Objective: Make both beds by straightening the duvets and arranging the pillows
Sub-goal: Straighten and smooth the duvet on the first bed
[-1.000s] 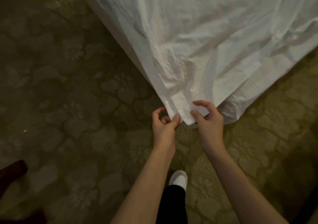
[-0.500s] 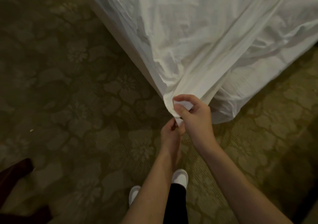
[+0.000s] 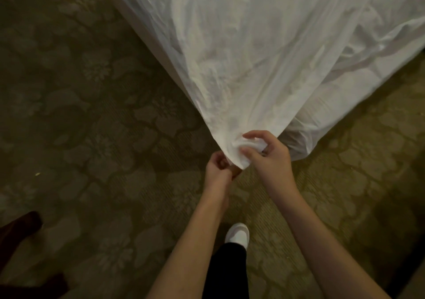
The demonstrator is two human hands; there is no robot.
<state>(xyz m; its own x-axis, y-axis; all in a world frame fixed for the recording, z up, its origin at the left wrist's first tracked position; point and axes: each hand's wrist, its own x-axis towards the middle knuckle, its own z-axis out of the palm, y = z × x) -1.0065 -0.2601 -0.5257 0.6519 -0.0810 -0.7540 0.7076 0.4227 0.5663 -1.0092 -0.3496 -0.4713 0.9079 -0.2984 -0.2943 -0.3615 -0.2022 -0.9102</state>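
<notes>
Both hands have bunched the corner tighter than a moment ago. The white duvet (image 3: 264,57) fills the upper right of the frame and narrows to a point near the middle. The right hand (image 3: 268,158) curls its fingers and thumb around that point. The left hand (image 3: 217,168) sits just below it to the left, fingers curled, pinching the tip. One white shoe (image 3: 238,235) stands on the patterned carpet (image 3: 92,126) at the bottom.

Carpet (image 3: 96,119) olive-brown, leaf pattern, fills lower and left view; bed (image 3: 147,34) stands on it, corner pointing toward viewer; white duvet (image 3: 264,57) drapes over bed corner, edge hanging to carpet at right; white shoe (image 3: 238,234) on carpet below bed corner; dark object (image 3: 16,229), unclear, at carpet's lower-left edge.
</notes>
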